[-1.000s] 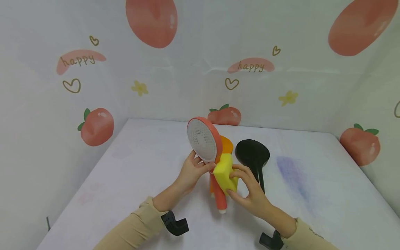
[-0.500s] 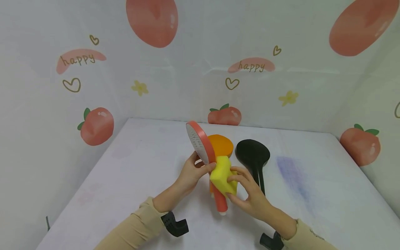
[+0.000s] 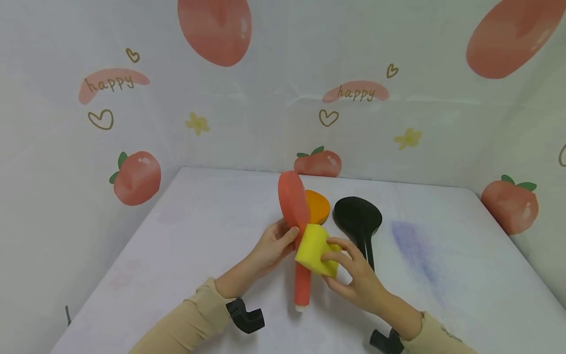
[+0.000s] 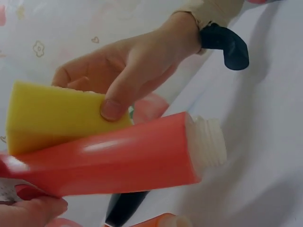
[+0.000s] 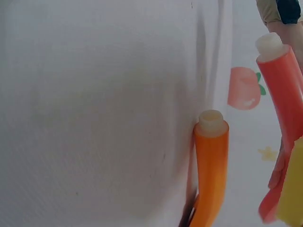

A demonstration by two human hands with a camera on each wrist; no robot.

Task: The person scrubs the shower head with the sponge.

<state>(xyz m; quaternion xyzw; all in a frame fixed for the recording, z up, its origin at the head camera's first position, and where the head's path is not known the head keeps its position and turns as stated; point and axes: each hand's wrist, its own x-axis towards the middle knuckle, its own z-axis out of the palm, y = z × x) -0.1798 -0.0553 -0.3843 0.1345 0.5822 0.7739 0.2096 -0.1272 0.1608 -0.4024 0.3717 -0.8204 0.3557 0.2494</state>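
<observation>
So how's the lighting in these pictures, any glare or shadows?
Head view: soft light, faint shadow on the table near the red shower head; left wrist view: white glare on its handle, the yellow sponge matte, soft shadows across the table; right wrist view: dim, the table looking gray.

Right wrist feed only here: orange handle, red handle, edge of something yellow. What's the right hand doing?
Observer: Head view shows the right hand holding the yellow sponge between thumb and fingers.

Operator: Copy. Red one: which side of its head faces the head cam?

Observer: The red shower head shows its smooth red back there.

Operator: Anything beside the orange one's head?

Observer: Yes, the broad round head of a black utensil, just to its right in the head view.
</observation>
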